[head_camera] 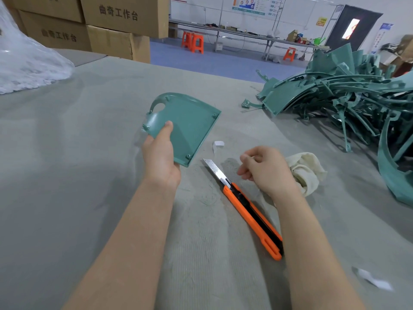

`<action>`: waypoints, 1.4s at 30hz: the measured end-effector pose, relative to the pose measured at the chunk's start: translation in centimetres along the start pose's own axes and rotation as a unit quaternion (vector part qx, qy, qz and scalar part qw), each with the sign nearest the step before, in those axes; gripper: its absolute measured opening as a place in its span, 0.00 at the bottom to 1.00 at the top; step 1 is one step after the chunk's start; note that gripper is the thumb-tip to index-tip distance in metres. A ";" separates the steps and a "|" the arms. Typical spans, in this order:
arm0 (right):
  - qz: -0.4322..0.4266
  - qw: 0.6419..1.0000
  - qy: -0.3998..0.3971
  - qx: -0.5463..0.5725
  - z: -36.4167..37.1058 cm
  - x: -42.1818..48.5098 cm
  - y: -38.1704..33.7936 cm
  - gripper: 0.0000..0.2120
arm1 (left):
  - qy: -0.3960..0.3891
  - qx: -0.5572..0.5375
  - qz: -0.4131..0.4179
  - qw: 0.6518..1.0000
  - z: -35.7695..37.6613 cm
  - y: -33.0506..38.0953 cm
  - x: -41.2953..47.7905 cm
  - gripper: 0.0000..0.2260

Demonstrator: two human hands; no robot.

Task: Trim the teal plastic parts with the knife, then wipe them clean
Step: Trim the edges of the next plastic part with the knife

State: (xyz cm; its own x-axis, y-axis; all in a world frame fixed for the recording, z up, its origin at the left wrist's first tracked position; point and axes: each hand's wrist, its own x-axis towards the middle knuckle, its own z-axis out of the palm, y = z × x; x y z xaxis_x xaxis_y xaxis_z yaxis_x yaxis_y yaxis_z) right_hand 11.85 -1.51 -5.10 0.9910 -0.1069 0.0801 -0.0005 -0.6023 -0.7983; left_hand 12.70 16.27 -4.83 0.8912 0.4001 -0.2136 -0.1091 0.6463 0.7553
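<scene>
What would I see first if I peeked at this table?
Probably the bright orange knife, lying on the table in the middle with its blade out. Then the teal part the left hand holds up by its edge, and the big tangled pile of teal parts at the far right.

The place is a factory workshop. Stacked cardboard boxes (89, 25) with printed lettering fill the upper left. A long workbench (245, 34) with orange stools (193, 42) lines the far wall at top centre, above a blue floor (212, 61). A heap of teal plastic parts (335, 95) crowds the right of the grey surface (67, 175).
</scene>
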 end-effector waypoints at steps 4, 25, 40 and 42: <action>-0.012 0.996 -0.025 -0.081 0.7 -0.2 -0.4 0.12 | -0.001 0.004 0.000 1.000 0.0 0.0 -0.1 0.10; -0.050 0.983 0.055 0.168 -0.7 -0.7 -0.9 0.13 | -0.053 0.012 -0.005 0.998 0.3 0.1 -0.5 0.08; -0.058 0.989 0.109 0.077 -0.5 -0.3 -0.5 0.24 | -0.129 0.040 0.035 0.990 0.7 0.1 -1.0 0.06; -0.062 0.989 0.101 0.086 -0.5 -0.3 -0.5 0.23 | -0.128 0.040 0.033 0.990 0.5 0.2 -0.9 0.06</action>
State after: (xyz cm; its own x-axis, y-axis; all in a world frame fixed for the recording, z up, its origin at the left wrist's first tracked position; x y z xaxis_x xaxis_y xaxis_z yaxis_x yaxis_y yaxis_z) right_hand 11.44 -1.57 -4.42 0.9348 -0.2074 0.2883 0.1599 -0.4789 -0.8632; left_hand 12.09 15.66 -4.16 0.9670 0.2547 -0.0065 -0.1439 0.5670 0.8111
